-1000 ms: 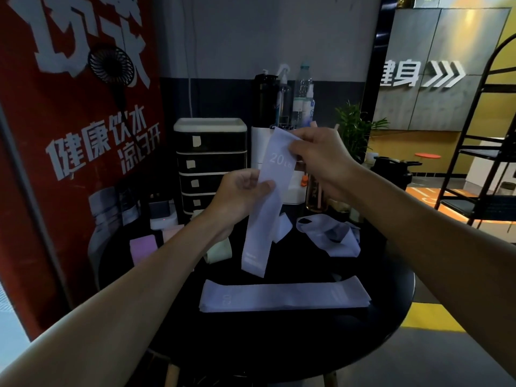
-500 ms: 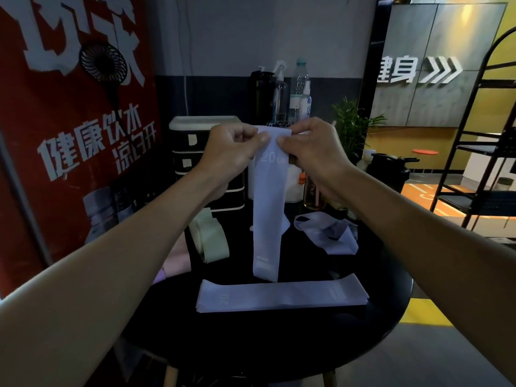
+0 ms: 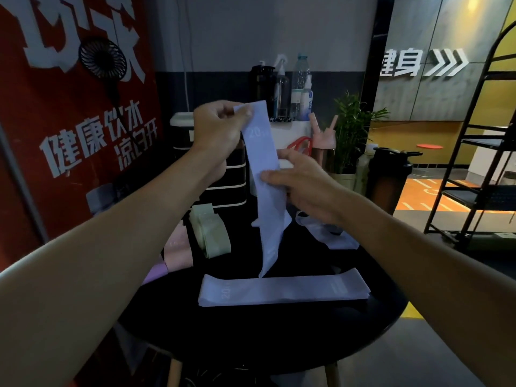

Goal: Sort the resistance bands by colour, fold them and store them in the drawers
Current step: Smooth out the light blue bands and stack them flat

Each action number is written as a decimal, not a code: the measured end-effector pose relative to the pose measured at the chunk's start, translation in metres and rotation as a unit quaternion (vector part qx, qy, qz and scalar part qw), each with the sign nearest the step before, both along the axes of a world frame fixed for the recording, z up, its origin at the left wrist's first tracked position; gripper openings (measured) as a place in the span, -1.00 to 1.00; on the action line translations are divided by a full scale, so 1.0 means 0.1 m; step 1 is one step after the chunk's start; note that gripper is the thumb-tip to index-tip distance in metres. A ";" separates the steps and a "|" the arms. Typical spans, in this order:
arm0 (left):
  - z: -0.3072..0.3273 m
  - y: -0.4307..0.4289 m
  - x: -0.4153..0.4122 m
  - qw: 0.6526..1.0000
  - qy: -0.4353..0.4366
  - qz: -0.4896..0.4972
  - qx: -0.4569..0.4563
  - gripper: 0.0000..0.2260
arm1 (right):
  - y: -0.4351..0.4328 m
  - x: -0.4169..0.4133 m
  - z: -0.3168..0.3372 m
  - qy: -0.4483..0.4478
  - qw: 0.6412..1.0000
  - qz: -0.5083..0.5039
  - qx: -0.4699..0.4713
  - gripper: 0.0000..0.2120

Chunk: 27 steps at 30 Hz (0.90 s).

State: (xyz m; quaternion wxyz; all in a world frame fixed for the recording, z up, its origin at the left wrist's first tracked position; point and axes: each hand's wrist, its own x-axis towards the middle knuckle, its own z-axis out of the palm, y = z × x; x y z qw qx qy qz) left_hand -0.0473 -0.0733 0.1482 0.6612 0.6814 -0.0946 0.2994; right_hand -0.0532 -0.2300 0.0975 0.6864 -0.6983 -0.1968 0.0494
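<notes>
Both hands held the top edge of the hanging lilac band (image 3: 262,152) half a second ago. Now only the left hand (image 3: 217,129) pinches that edge, while the right hand (image 3: 304,185) has slid to mid-length, thumb and fingers closed on it, probably smoothing it before a fold. The band hangs over the black table (image 3: 279,331), above the flat lilac stack (image 3: 282,287). Green bands (image 3: 210,233), pink bands (image 3: 178,247) and a crumpled lilac band (image 3: 337,240) wait. The left forearm partly hides the drawers (image 3: 236,191).

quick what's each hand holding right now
Left hand: pinches the top end of the hanging lilac band.
Right hand: pinches the same band partway down, thumb in front.
</notes>
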 end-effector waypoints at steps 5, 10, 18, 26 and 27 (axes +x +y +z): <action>-0.06 0.23 0.04 0.997 0.022 0.045 -0.058 -0.94 | -0.25 -0.05 -0.39 0.048 0.996 0.072 -0.008 -0.62; -0.33 0.53 -0.10 0.989 0.028 0.059 -0.133 -0.88 | -0.67 -0.08 -0.66 0.081 0.994 0.065 -0.021 -0.56; -1.25 0.61 -0.51 0.994 0.043 0.079 -0.062 -0.85 | -1.23 -0.17 -1.06 0.098 0.994 -0.050 0.023 -0.51; -1.94 0.53 -0.77 0.986 0.043 0.105 0.118 -0.72 | -1.32 -0.31 -1.32 0.024 0.972 -0.213 -0.092 -0.80; -1.97 0.54 -0.77 0.986 0.043 0.107 0.124 -0.73 | -1.31 -0.32 -1.33 0.013 0.970 -0.225 -0.096 -0.82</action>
